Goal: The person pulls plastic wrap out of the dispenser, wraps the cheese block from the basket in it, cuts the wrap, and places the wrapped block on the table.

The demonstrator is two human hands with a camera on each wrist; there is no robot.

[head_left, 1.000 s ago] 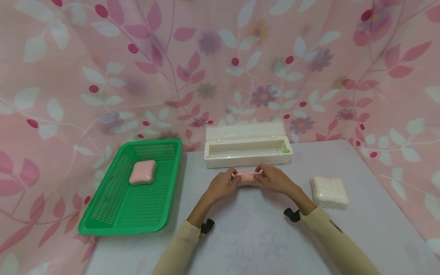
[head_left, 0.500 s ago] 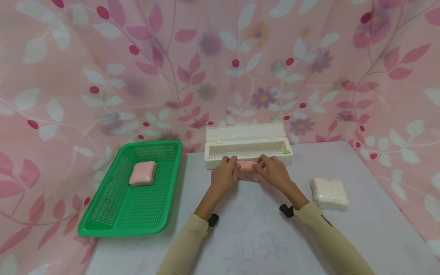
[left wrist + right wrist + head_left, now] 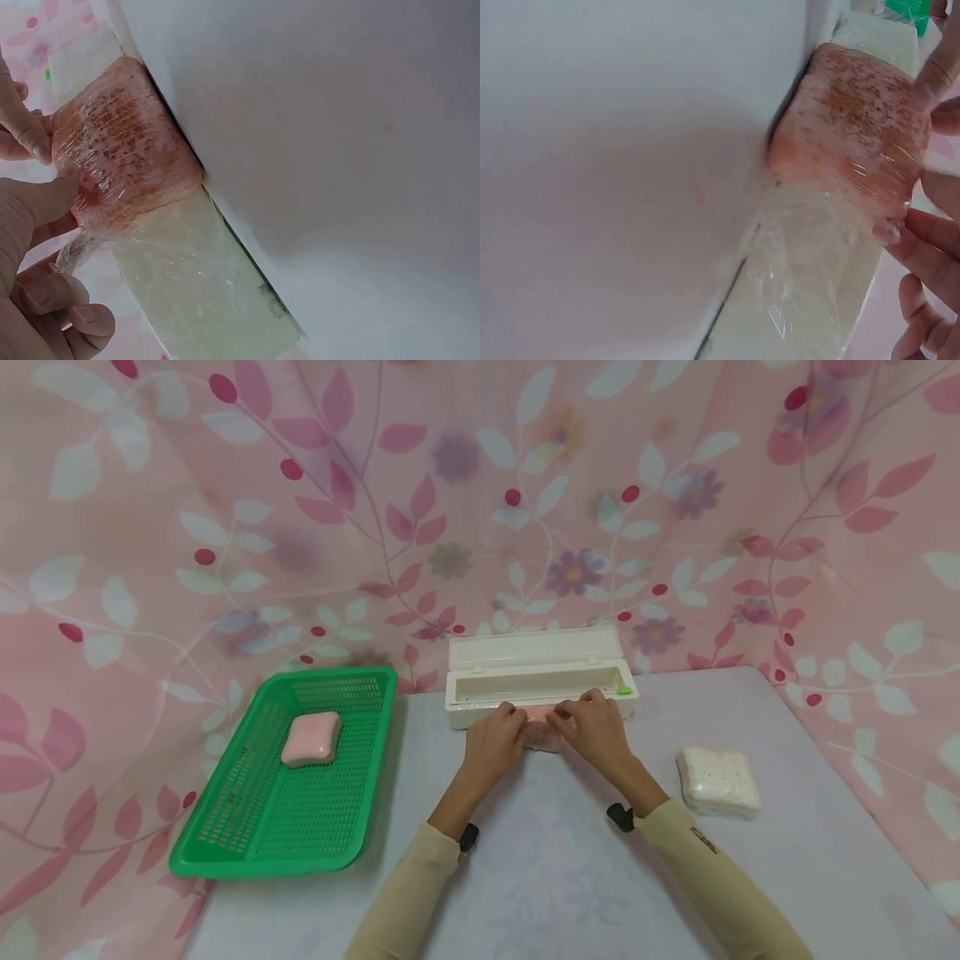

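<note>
A pink square block (image 3: 542, 737) wrapped in cling film stands tilted up against the front of a white box (image 3: 480, 717). Its brown-speckled face (image 3: 124, 139) points toward the wrist cameras, with shiny film stretched over it. My left hand (image 3: 493, 742) pinches the block's left upper edge, and film bunches between its fingers in the left wrist view. At the other upper corner, my right hand (image 3: 596, 731) pinches a twisted bit of film (image 3: 889, 231). A loose sheet of clear film (image 3: 787, 262) hangs beside the block, over the box front.
The box's lid (image 3: 536, 647) is up, and a green clip (image 3: 624, 691) sits at its right end. A green basket (image 3: 360, 827) on the left holds another pink block (image 3: 311, 738). A white speckled block (image 3: 720, 781), also film-covered, lies on the right.
Both hands have moved forward with the pink block, from the table in front of the box up to the box's front. The block has tipped up. Basket and white block stay put.
</note>
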